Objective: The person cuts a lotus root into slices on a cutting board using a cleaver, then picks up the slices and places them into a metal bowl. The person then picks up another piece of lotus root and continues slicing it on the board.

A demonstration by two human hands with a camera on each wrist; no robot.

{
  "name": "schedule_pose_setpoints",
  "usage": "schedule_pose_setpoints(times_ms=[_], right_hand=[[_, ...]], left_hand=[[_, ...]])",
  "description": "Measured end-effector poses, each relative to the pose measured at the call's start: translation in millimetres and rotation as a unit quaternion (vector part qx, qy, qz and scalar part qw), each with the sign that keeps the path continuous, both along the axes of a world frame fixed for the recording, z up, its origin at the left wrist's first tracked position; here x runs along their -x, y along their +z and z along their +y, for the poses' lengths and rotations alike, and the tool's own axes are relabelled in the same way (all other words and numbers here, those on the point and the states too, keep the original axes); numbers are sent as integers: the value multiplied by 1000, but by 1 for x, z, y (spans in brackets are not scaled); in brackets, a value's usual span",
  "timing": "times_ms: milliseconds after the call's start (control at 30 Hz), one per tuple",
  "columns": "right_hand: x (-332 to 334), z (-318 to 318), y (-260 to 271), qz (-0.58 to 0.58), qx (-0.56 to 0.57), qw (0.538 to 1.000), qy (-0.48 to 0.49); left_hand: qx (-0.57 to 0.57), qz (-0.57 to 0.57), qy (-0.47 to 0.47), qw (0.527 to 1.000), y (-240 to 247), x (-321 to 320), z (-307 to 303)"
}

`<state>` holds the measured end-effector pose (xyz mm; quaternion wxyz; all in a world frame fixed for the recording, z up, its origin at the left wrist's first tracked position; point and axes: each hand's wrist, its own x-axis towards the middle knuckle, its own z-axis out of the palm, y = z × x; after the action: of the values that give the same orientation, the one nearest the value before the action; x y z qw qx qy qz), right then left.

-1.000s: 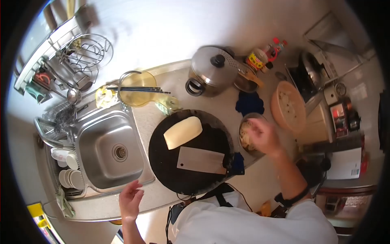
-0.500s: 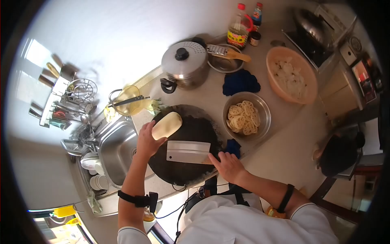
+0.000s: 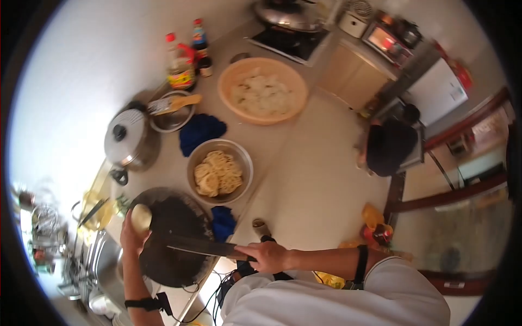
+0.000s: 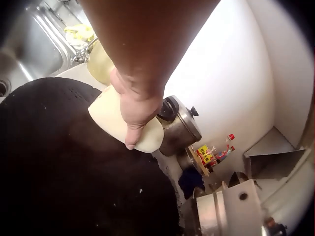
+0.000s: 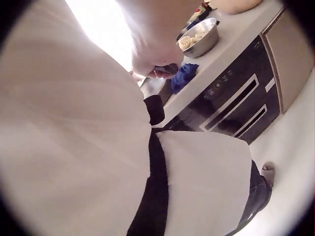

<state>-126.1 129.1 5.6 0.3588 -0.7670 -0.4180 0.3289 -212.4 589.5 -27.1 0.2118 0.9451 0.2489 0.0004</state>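
Note:
In the head view my right hand (image 3: 269, 256) grips the handle of a cleaver (image 3: 198, 245), its blade over the round black board (image 3: 174, 266). At the board's left side my left hand (image 3: 132, 236) holds a pale, peeled piece of food (image 3: 142, 217). The left wrist view shows the left hand (image 4: 140, 105) with its fingers round that pale piece (image 4: 106, 110), above the black board (image 4: 74, 172). In the right wrist view the right hand (image 5: 160, 64) is curled round the dark handle (image 5: 167, 69); the blade is mostly hidden there.
A steel bowl (image 3: 250, 168) of sliced lotus root stands beside the board, a blue cloth (image 3: 223, 223) near it. Farther off are an orange basin (image 3: 303, 98), a lidded pot (image 3: 128, 142), bottles (image 3: 180, 70) and another blue cloth (image 3: 201, 132). The sink (image 3: 106, 258) lies left.
The right hand went from over the bowl to the cleaver and has lifted it, turning its blade on edge. The left hand reached the pale piece and took hold. The head view has swung right.

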Motion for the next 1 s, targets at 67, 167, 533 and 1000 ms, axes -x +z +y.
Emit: schedule_pose_setpoints(times_ms=[67,167,533,1000], right_hand=[[13,-1,-8,-1,-17,1000,-17],[20,5,-1,14,-18,1000,-12],[39,46,20,123,-30,988,-93],[53,97,22,179,0,980,-82]], left_hand=[[-10,15,3,1000,0,1,-8],[-69,-15,-74,995,2,19,-24],[14,-110,-11,994,34,71,-128],[77,-227,-47,970,25,61,-105]])
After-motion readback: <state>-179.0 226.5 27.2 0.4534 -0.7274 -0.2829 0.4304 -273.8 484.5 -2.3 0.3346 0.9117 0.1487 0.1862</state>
